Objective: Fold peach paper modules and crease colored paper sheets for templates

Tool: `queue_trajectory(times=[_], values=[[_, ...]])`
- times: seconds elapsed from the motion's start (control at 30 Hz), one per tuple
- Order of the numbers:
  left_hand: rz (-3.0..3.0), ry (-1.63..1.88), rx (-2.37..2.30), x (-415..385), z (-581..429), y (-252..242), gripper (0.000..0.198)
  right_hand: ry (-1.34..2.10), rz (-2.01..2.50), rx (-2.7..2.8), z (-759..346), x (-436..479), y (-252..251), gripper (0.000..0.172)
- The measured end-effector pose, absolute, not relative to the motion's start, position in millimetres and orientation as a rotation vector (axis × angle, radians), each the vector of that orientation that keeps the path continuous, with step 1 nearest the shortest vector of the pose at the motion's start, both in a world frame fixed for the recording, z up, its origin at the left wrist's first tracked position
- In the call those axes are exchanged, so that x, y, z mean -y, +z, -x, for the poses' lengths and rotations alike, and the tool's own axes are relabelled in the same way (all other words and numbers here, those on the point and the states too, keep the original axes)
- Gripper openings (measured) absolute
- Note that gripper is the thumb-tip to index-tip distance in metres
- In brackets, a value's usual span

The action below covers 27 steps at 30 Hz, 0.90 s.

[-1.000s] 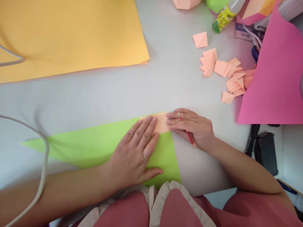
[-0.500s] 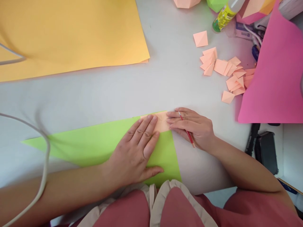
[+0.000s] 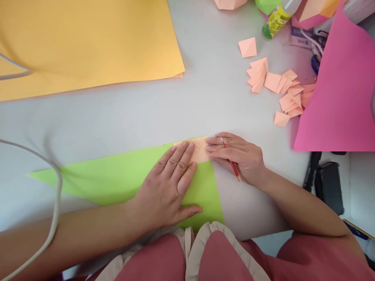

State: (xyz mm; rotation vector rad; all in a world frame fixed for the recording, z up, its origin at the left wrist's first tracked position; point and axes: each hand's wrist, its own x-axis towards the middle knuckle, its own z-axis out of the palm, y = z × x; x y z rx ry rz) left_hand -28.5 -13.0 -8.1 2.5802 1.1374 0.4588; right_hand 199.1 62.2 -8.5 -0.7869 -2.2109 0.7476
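Observation:
A peach paper piece point(image 3: 200, 149) lies on the top right corner of a large green sheet point(image 3: 105, 173), which has a pointed left end. My left hand point(image 3: 170, 183) rests flat across both, fingers stretched out and thumb apart, covering the left part of the peach piece. At that piece's right edge are the fingertips of my right hand point(image 3: 241, 158). Tucked between the right fingers is a thin red pen point(image 3: 233, 168) with a metallic tip, slanting across them.
Folded peach paper squares point(image 3: 273, 82) lie scattered at the upper right, near a glue bottle point(image 3: 274, 22) and a pink sheet point(image 3: 340, 105). An orange sheet point(image 3: 88, 43) covers the upper left. A white cable point(image 3: 57, 195) arches over my left forearm. A black object point(image 3: 329, 187) sits at right.

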Motion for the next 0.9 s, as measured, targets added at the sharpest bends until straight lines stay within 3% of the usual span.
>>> queue_trajectory(times=[0.9], values=[[-2.595, 0.429, -1.147, 12.2, 28.2, -6.5, 0.084, 0.686, 0.79, 2.241, -197.9, -62.2, -4.7, 0.019]])
